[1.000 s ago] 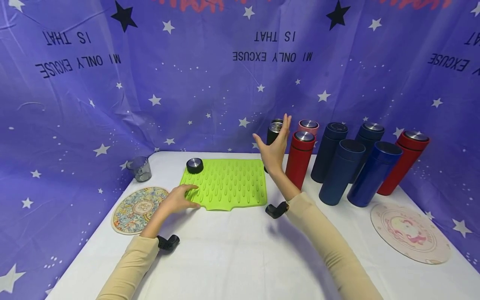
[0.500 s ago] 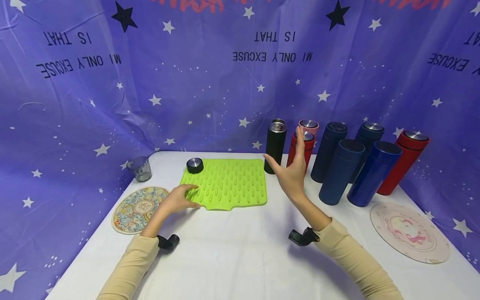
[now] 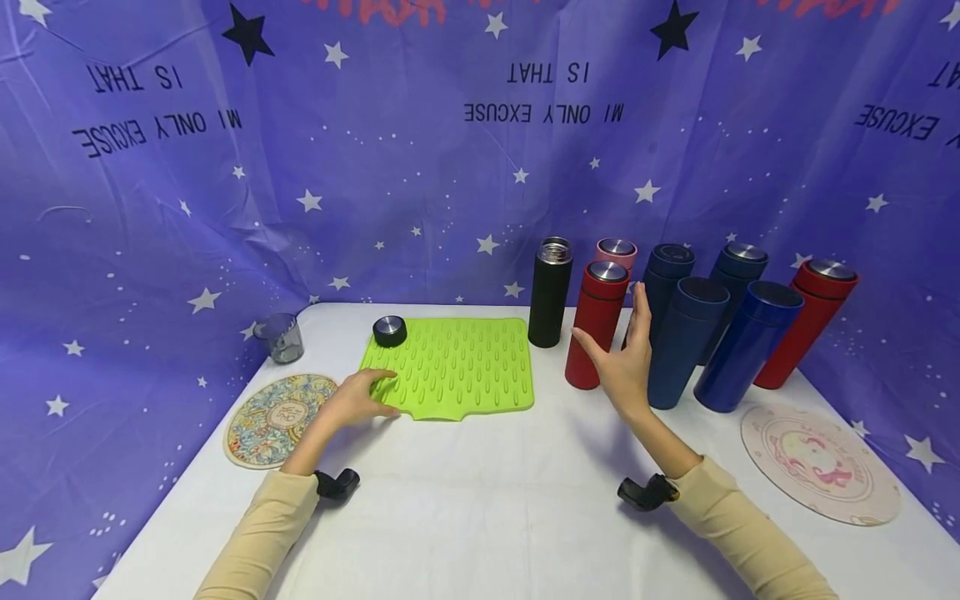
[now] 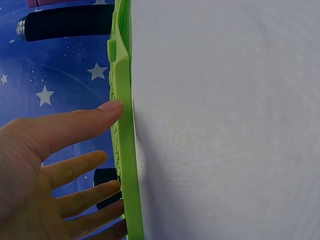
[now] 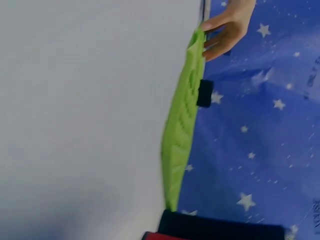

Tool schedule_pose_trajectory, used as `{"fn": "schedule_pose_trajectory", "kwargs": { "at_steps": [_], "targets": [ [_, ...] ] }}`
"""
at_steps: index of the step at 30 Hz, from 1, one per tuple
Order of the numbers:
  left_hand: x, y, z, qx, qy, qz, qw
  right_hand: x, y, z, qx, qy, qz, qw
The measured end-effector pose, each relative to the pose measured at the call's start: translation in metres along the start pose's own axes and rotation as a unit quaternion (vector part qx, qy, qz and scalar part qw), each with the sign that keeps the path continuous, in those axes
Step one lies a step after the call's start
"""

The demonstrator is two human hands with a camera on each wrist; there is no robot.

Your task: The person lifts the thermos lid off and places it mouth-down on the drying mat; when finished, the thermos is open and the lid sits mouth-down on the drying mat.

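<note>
A bright green ridged silicone mat (image 3: 457, 367) lies on the white table. Its front left corner is where my left hand (image 3: 352, 402) rests, thumb at the edge and fingers loosely bent, as the left wrist view also shows. On the mat's back left corner sits a black lid (image 3: 390, 332) with a silver top. Right of the mat stands an uncapped black thermos (image 3: 549, 304), its steel threaded mouth showing. My right hand (image 3: 628, 367) is raised with thumb and fingers spread, holding nothing; in the head view it overlaps the red thermos (image 3: 588, 342) and a navy thermos (image 3: 678, 358).
Behind the red thermos is a pink thermos (image 3: 618, 250). Further right stand more capped flasks, among them a bright blue thermos (image 3: 750, 350) and another red thermos (image 3: 806, 325). Round mats lie at the left (image 3: 258, 429) and right (image 3: 787, 479). A grey glass cup (image 3: 281, 337) stands at back left.
My right hand has moved right and toward the front, away from the black thermos, staying spread; that thermos now shows fully. The left hand has kept its place on the green mat.
</note>
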State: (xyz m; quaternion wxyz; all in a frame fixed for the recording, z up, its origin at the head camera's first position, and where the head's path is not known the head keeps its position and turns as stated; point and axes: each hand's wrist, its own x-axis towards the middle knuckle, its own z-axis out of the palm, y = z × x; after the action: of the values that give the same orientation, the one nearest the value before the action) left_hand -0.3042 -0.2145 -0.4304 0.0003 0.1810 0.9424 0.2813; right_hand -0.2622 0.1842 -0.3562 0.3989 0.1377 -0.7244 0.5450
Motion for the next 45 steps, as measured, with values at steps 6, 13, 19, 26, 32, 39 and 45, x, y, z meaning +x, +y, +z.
{"fn": "schedule_pose_trajectory", "kwargs": {
  "at_steps": [6, 13, 19, 26, 32, 39, 45],
  "targets": [
    [0.001, 0.001, 0.001, 0.003, 0.0, 0.003, 1.0, 0.005, 0.044, -0.004, 0.041, -0.016, 0.104, 0.9936],
    [0.001, 0.0, 0.0, 0.004, -0.002, 0.002, 1.0, 0.008, 0.084, 0.002, 0.022, -0.018, 0.172, 0.9847],
    [0.002, 0.001, -0.001, 0.009, 0.002, 0.012, 0.9999, 0.011, 0.094, 0.002, -0.001, -0.019, 0.165, 0.9861],
    [0.004, 0.022, -0.008, 0.001, 0.028, 0.045, 0.9986, 0.013, 0.096, 0.001, -0.004, -0.013, 0.152, 0.9883],
    [0.009, 0.058, -0.025, 0.003, 0.047, 0.083, 0.9955, 0.013, 0.085, -0.002, 0.008, -0.009, 0.143, 0.9896],
    [0.008, 0.097, -0.047, -0.021, 0.086, 0.125, 0.9883, 0.015, 0.017, -0.009, -0.002, -0.027, 0.097, 0.9949],
    [0.006, 0.125, -0.056, -0.053, 0.128, 0.197, 0.9706, 0.01, -0.015, -0.017, -0.044, -0.055, 0.05, 0.9963]
  ]
}}
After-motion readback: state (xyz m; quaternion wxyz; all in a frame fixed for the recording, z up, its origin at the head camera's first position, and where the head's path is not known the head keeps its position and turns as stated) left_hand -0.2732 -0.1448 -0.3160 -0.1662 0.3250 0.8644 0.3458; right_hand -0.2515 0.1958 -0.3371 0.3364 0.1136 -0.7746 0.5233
